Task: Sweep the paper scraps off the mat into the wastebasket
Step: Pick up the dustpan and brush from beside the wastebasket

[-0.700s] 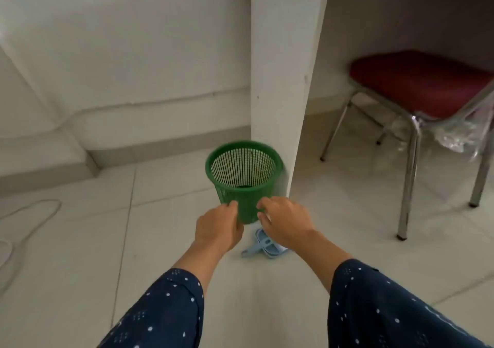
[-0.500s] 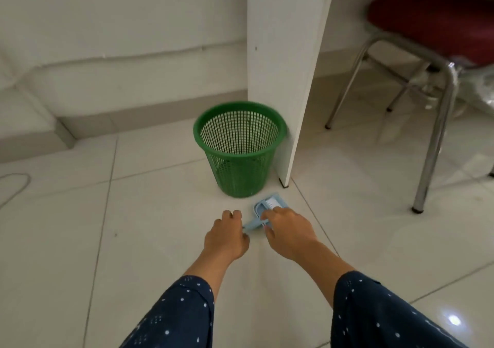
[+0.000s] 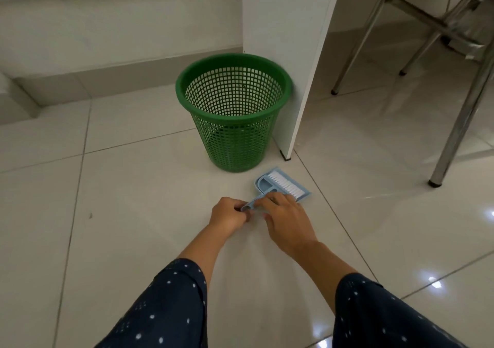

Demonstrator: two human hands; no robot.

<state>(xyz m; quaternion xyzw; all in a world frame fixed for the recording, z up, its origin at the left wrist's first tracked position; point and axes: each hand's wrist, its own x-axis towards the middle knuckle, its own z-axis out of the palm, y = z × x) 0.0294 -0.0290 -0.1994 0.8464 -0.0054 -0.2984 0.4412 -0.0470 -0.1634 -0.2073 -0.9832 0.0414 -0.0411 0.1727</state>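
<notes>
A green mesh wastebasket (image 3: pixel 235 139) stands upright on the tiled floor against a white desk panel. Just in front of it lies a small light-blue dustpan (image 3: pixel 260 183) with a white-bristled brush (image 3: pixel 286 185) nested in it. My left hand (image 3: pixel 228 215) pinches the end of the set's handle. My right hand (image 3: pixel 286 220) lies over the same handle closer to the pan, fingers curled on it, hiding part of it. No mat or paper scraps are in view.
The white desk panel (image 3: pixel 288 53) rises right of the basket. A metal chair's legs (image 3: pixel 459 123) stand at the right. A low wall ledge (image 3: pixel 80 80) runs along the back.
My view has dropped and come closer to the floor. Both hands left the basket's front, moved down to the dustpan set and closed on its handle.
</notes>
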